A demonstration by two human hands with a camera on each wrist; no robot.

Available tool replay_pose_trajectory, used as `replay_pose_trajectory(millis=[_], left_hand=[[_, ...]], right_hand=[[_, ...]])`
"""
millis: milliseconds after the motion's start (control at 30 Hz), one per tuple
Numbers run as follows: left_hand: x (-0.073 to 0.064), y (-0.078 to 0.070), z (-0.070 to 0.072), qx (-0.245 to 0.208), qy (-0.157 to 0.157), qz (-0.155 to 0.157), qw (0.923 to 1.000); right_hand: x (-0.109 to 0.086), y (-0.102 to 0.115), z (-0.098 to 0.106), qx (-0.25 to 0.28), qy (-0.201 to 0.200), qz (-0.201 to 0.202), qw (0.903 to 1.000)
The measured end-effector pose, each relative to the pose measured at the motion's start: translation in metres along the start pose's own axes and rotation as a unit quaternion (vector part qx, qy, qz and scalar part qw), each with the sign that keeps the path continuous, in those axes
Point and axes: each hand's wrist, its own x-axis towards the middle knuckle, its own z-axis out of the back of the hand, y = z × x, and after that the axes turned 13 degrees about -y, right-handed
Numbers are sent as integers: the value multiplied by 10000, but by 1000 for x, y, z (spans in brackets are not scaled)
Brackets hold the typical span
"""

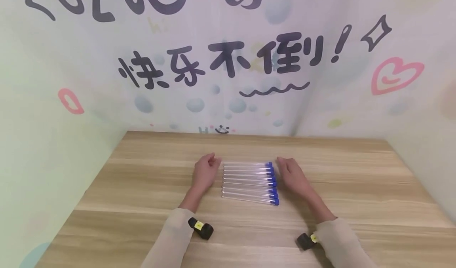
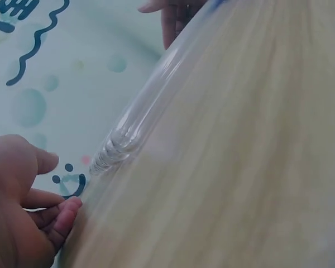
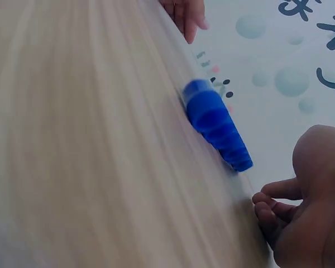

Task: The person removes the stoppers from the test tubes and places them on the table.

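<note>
Several clear test tubes (image 1: 248, 179) with blue caps (image 1: 273, 184) lie side by side in a row on the wooden table, caps toward the right. My left hand (image 1: 205, 173) is just beyond their rounded ends, fingers loosely curled around nothing. On the cap side is my right hand (image 1: 293, 176), also loosely curled and holding nothing. In the left wrist view the rounded tube ends (image 2: 114, 151) lie close to the left fingertips (image 2: 71, 207). The right wrist view has the blue caps (image 3: 212, 120) in line, a little away from the right fingertips (image 3: 261, 202).
The wooden table (image 1: 142, 181) reaches back to a white printed curtain (image 1: 199, 117) with dark lettering and pink hearts. Pale curtain also hangs along both sides. A black wrist camera (image 1: 204, 230) sits on the left sleeve, another camera (image 1: 305, 241) on the right one.
</note>
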Motion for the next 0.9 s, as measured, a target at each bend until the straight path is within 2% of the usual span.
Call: replay_pose_trajectory(millis=[67,200,400,633,900], left_hand=[[0,1,-1,126,-145,-85,9998],[-1,2,-3,337,-226,-229,9989],[-2,2,-7,418,-278,-346,9981],[-3,4,-7,321,-100,-401,9986],[-2,4,-9,118,47,-390,9992]], right_hand=[[-3,0,-4,-209,-53,-125,9997],[-8,3,-8,-564,-66,-453,9974],[-13,6,-11,-548,-143,-548,9969],[-16,8,-14,-589,-169,-513,9968],[-14,9,-16,-447,-220,-772,9958]])
